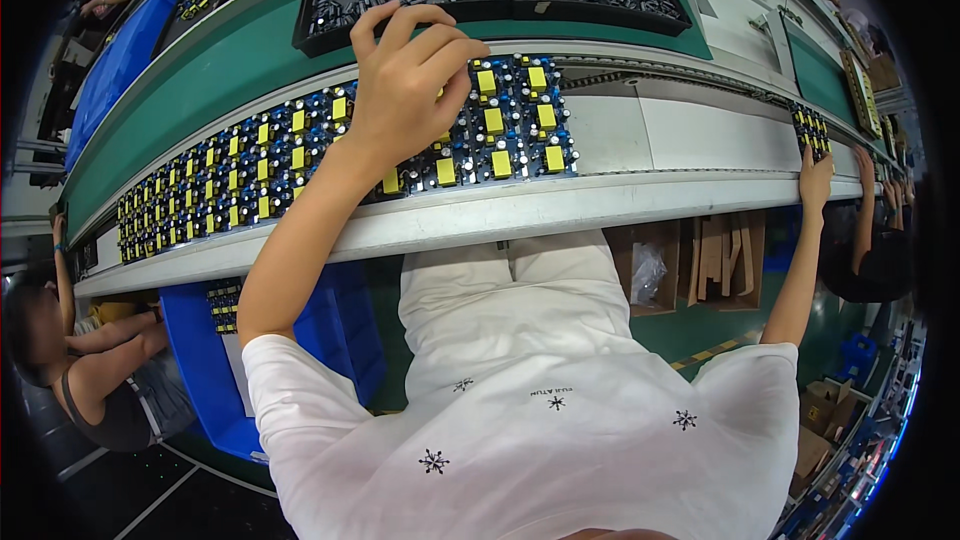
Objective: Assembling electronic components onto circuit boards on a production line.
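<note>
A long row of circuit boards [263, 168], crowded with yellow blocks, silver-topped cylinders and blue parts, lies on the rail conveyor in front of me. Over its right part is my left hand [412, 85], fingers bent and spread apart at the boards' far edge; nothing shows in its grasp. What lies under the palm is hidden. Far to the right, my right hand [815, 180] is closed on the near end of another circuit board [811, 128] with the same yellow blocks, which sits at the conveyor's rails.
Behind the boards, two black trays [513, 10] of small dark cylindrical parts stand on a green surface [190, 90]. The conveyor's pale front rail [600, 198] runs before my waist. Blue bins [200, 360] and cardboard boxes [725, 260] sit below. Other people work at both sides.
</note>
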`<state>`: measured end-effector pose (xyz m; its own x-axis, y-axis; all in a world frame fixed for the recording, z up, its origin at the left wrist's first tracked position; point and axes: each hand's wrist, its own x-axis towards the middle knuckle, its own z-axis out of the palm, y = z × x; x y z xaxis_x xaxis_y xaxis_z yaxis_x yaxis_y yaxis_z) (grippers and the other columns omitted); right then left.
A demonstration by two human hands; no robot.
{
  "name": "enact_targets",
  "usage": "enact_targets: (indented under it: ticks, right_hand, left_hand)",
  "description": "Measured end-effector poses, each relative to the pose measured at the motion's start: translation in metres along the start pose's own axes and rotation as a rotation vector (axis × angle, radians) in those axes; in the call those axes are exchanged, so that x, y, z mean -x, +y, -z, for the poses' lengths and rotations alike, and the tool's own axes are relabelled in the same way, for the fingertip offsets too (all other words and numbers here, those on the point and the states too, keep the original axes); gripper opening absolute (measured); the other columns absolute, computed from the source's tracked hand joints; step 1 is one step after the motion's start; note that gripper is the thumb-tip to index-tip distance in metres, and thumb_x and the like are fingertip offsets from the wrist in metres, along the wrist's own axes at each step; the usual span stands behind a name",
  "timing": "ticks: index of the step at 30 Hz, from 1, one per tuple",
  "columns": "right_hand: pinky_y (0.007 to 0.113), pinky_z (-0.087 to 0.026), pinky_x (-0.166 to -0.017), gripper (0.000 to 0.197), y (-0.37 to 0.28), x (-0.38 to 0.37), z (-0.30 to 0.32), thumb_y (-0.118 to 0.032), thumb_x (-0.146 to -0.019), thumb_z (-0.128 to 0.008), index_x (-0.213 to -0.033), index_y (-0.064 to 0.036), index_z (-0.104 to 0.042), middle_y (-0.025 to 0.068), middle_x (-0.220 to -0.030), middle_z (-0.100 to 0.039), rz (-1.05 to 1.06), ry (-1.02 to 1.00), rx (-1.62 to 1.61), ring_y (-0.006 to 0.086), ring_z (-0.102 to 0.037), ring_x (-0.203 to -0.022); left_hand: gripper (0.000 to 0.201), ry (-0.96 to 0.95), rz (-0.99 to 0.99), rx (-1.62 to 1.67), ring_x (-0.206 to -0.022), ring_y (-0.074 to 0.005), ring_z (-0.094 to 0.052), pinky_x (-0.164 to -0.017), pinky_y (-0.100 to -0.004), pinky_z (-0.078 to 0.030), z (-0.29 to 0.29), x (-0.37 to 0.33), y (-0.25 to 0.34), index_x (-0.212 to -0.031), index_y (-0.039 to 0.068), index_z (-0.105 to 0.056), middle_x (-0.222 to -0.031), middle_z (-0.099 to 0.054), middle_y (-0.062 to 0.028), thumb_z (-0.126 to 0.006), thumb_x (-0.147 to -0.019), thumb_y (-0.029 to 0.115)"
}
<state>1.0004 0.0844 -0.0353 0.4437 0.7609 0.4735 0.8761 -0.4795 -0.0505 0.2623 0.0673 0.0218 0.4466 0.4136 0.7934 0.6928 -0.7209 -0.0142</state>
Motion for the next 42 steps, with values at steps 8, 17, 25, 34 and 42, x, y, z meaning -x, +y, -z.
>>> enact_targets:
  ticks: [8,17,25,34,42]
  right_hand:
    - [0.053,-0.047,-0.096,0.085,-0.059,0.041,0.039,-0.065,-0.096,-0.045,-0.147,0.0017,-0.034,0.0339,-0.134,-0.052,0.059,-0.088,0.084,0.0505,-0.056,-0.118]
    - [0.05,-0.048,-0.094,0.079,-0.16,0.115,0.104,-0.061,-0.097,-0.046,-0.153,-0.0078,-0.03,0.026,-0.141,-0.05,0.083,-0.187,0.045,0.0442,-0.056,-0.121]
    - [0.048,-0.048,-0.092,0.071,-0.222,0.178,0.139,-0.047,-0.098,-0.054,-0.153,-0.0089,-0.031,0.0228,-0.14,-0.051,0.297,-0.219,-0.078,0.0413,-0.059,-0.118]
    - [0.046,-0.047,-0.092,0.072,-0.269,0.229,0.17,-0.024,-0.087,-0.069,-0.148,-0.0058,-0.036,0.0202,-0.139,-0.052,0.667,-0.269,-0.358,0.0389,-0.06,-0.109]
    - [0.044,-0.047,-0.092,0.076,-0.308,0.252,0.183,-0.02,-0.078,-0.075,-0.144,-0.0034,-0.041,0.0187,-0.139,-0.052,0.927,-0.31,-0.547,0.0388,-0.059,-0.11]
  left_hand:
    - [0.019,0.011,-0.017,-0.001,-0.103,-0.0181,-0.061,-0.106,-0.0465,-0.03,0.001,0.0,0.001,-0.09,0.014,-0.072,-0.087,-0.066,0.0024,-0.069,-0.074,0.002]
    - [0.021,0.008,-0.037,0.021,-0.102,-0.0183,-0.061,-0.105,-0.0468,-0.031,0.0,-0.001,0.007,-0.09,0.014,-0.071,-0.086,-0.065,0.0024,-0.07,-0.073,0.002]
    - [0.026,-0.008,-0.043,0.031,-0.102,-0.0185,-0.061,-0.106,-0.0466,-0.03,0.0,0.0,0.012,-0.096,0.015,-0.07,-0.085,-0.065,0.0019,-0.07,-0.073,0.002]
    - [0.032,0.001,-0.054,0.039,-0.102,-0.0183,-0.061,-0.106,-0.046,-0.03,0.0,-0.003,0.017,-0.102,0.016,-0.07,-0.084,-0.064,0.0014,-0.07,-0.073,0.002]
    - [0.032,-0.004,-0.052,0.04,-0.101,-0.0181,-0.06,-0.105,-0.0454,-0.031,-0.003,-0.006,0.016,-0.102,0.015,-0.07,-0.084,-0.065,0.0015,-0.07,-0.073,0.002]
